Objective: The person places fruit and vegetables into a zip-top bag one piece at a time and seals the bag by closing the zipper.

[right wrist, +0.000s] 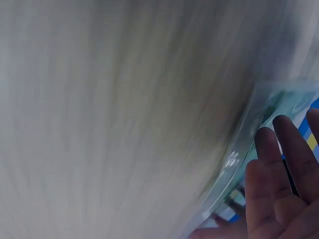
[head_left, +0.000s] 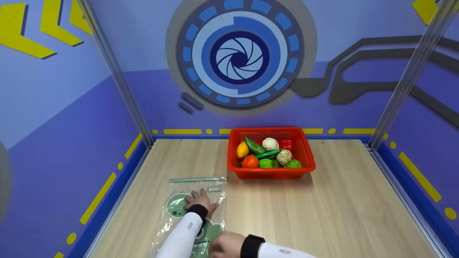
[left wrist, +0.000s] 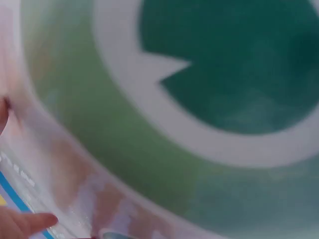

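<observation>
A clear zip bag (head_left: 179, 190) with green cartoon prints lies flat on the wooden table, its green zip strip (head_left: 197, 180) toward the back. My left hand (head_left: 201, 201) rests on the bag's upper half with fingers spread. In the left wrist view the green print (left wrist: 109, 124) fills most of the picture, with fingertips at the left edge. Over the bag's lower right edge is my right hand (head_left: 226, 244). Its fingers (right wrist: 271, 159) look loosely extended beside the bag's edge in the right wrist view, and nothing shows gripped in them.
A red plastic basket (head_left: 272, 173) stands at the back of the table, filled with several toy vegetables and fruits, among them an orange-red tomato-like piece (head_left: 250, 161) and a yellow one (head_left: 242, 150). Printed blue panels (head_left: 150, 100) wall in the wooden table (head_left: 344, 200).
</observation>
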`<state>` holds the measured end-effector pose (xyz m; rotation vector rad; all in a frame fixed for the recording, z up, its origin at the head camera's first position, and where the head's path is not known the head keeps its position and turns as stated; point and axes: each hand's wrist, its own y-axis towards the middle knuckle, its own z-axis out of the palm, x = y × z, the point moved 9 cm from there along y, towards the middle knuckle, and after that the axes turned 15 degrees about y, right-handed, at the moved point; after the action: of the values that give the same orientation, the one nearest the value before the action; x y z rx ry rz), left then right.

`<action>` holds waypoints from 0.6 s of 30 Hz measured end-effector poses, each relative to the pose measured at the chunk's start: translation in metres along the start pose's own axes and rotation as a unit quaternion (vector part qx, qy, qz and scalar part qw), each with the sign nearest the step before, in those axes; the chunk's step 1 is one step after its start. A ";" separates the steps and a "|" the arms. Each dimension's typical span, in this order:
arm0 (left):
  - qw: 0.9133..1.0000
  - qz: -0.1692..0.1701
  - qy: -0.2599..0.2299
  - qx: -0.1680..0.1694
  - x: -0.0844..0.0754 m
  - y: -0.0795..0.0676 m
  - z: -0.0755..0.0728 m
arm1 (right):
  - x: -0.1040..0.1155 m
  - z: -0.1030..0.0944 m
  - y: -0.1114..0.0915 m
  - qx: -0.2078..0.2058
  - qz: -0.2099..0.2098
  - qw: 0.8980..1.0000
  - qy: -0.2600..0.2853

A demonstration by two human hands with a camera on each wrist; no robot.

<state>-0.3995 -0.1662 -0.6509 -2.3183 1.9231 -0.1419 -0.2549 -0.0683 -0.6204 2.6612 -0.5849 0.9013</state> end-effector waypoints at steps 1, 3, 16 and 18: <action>1.000 0.016 0.001 0.006 -0.003 -0.003 -0.002 | -0.008 -0.008 -0.002 -0.018 0.020 1.000 -0.002; 0.999 0.049 0.009 0.015 -0.009 -0.007 -0.003 | -0.026 -0.026 -0.007 -0.059 0.066 0.996 0.014; 0.960 0.274 0.004 0.050 -0.068 -0.040 -0.008 | -0.140 -0.104 -0.060 -0.347 0.310 0.884 0.047; 0.959 0.282 0.009 0.039 -0.076 -0.041 -0.010 | -0.147 -0.102 -0.063 -0.357 0.329 0.872 0.058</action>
<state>-0.3749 -0.0840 -0.6341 -1.6378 2.4423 -0.1733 -0.3852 0.0678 -0.6416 1.7282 -1.5033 0.7678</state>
